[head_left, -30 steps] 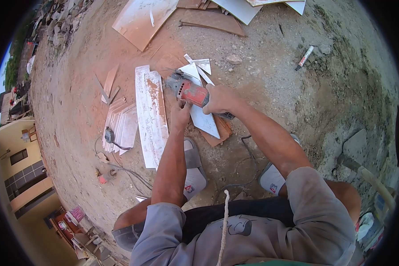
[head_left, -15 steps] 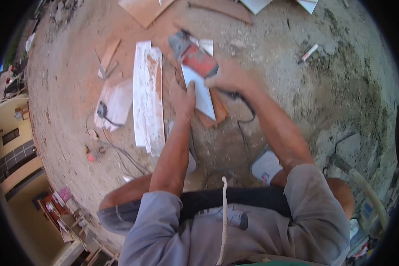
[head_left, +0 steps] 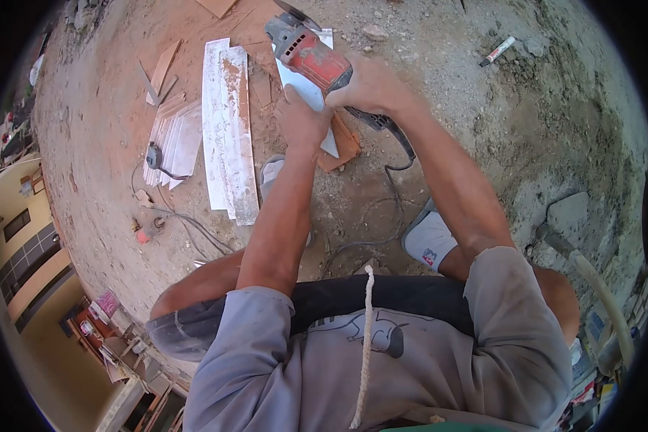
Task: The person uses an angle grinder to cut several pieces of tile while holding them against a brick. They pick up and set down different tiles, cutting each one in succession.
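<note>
My right hand (head_left: pixel 371 88) is wrapped round the rear of a red and grey angle grinder (head_left: pixel 315 61), whose disc end points up and left. Below the tool lies a narrow white tile piece (head_left: pixel 302 88) with a pointed lower end. My left hand (head_left: pixel 300 121) is on this piece, with its fingers partly hidden; it appears to grip the left edge. An orange-brown tile piece (head_left: pixel 345 144) sits under the white one. The grinder's black cord (head_left: pixel 403 144) hangs from its rear and curls over the ground.
Long white boards (head_left: pixel 228 137) lie left of my hands. Farther left are stacked tile pieces (head_left: pixel 180 137), a tape measure (head_left: pixel 153 155) and a red tool (head_left: pixel 144 235). A marker (head_left: pixel 498 52) lies upper right; a shovel (head_left: pixel 583 263) is at the right.
The view has shifted, so the ground items appear higher and slightly left. My left hand has turned and its fingers are closer together on the white piece. The grinder is still in my right hand.
</note>
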A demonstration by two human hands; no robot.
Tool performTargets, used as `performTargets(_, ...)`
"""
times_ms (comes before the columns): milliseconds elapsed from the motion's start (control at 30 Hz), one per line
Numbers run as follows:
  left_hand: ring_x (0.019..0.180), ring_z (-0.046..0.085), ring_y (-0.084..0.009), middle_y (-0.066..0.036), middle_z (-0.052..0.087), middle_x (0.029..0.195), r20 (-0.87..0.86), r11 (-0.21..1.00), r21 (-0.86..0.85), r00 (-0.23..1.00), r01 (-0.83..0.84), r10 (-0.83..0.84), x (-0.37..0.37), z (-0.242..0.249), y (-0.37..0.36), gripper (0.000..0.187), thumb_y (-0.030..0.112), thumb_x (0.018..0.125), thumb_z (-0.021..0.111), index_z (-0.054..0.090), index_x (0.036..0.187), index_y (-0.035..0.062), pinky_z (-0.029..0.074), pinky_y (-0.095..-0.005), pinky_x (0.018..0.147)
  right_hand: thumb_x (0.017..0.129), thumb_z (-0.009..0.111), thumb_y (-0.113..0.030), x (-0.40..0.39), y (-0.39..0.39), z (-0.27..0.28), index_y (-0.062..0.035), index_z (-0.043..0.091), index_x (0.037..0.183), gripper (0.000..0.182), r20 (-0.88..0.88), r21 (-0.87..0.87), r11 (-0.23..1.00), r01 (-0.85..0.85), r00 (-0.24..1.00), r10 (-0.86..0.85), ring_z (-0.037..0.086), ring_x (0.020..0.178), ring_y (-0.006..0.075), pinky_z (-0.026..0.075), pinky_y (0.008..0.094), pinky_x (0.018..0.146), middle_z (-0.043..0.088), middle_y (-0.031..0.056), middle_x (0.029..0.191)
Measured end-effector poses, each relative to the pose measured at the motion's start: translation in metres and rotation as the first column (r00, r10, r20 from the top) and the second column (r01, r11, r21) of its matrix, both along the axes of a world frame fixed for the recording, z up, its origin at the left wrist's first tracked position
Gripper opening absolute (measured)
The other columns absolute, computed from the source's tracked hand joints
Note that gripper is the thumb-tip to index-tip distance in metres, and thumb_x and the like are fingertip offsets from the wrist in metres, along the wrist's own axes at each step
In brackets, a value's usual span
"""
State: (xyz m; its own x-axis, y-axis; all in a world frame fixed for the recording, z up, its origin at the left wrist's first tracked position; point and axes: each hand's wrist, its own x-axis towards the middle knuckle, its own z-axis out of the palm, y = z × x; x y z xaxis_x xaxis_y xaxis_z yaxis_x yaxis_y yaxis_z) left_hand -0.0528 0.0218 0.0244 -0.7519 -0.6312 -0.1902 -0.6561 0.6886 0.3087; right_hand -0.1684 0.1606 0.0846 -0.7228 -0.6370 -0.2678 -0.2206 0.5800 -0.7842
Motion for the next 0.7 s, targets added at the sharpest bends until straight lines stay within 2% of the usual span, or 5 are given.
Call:
performTargets(233,0.117,0.049,-0.0448,-0.031,0.050,0.123,0.040,1.000,0.003,0.999,-0.029,0.029,-0.002,0.003,0.002,0.103,0.046,0.075,0.080,0.028,0.147,-0.0063,0.042,-0.0491,0.100,0.055,0.075,-0.045,0.000,0.000,0.001,0.0050,0.060,0.116,0.080,0.039,-0.019,1.000,-0.003,0.999,0.004,0.066,0.096,0.0408,0.052,0.0433,0.085,0.067,0.0287,0.103)
performTargets(467,0.118,0.052,-0.0450,-0.031,0.050,0.125,0.096,0.998,0.006,0.994,-0.057,0.056,-0.008,0.007,0.004,0.105,0.048,0.075,0.078,0.025,0.148,-0.0069,0.044,-0.0492,0.099,0.056,0.075,-0.044,0.001,-0.004,-0.002,0.0040,0.060,0.117,0.079,0.057,0.030,0.999,0.019,0.998,-0.021,0.066,0.098,0.0404,0.052,0.0425,0.086,0.067,0.0277,0.104)
performTargets(633,0.120,0.052,-0.0436,-0.029,0.050,0.126,0.102,0.995,0.010,0.990,-0.096,0.095,-0.009,0.012,0.007,0.102,0.046,0.075,0.077,0.026,0.146,-0.0059,0.045,-0.0494,0.100,0.056,0.076,-0.044,0.000,-0.010,-0.009,0.0030,0.060,0.120,0.081,0.063,-0.042,0.999,0.025,0.998,-0.022,0.067,0.098,0.0396,0.052,0.0422,0.086,0.068,0.0271,0.105)
performTargets(700,0.121,0.053,-0.0420,-0.027,0.052,0.126,0.084,0.990,0.069,0.989,-0.124,0.118,-0.008,0.009,0.004,0.099,0.044,0.073,0.079,0.030,0.143,-0.0070,0.045,-0.0482,0.100,0.056,0.076,-0.044,-0.004,-0.009,-0.008,0.0028,0.060,0.120,0.081,0.057,-0.041,0.999,0.027,0.998,-0.024,0.067,0.098,0.0389,0.052,0.0418,0.086,0.068,0.0267,0.105)
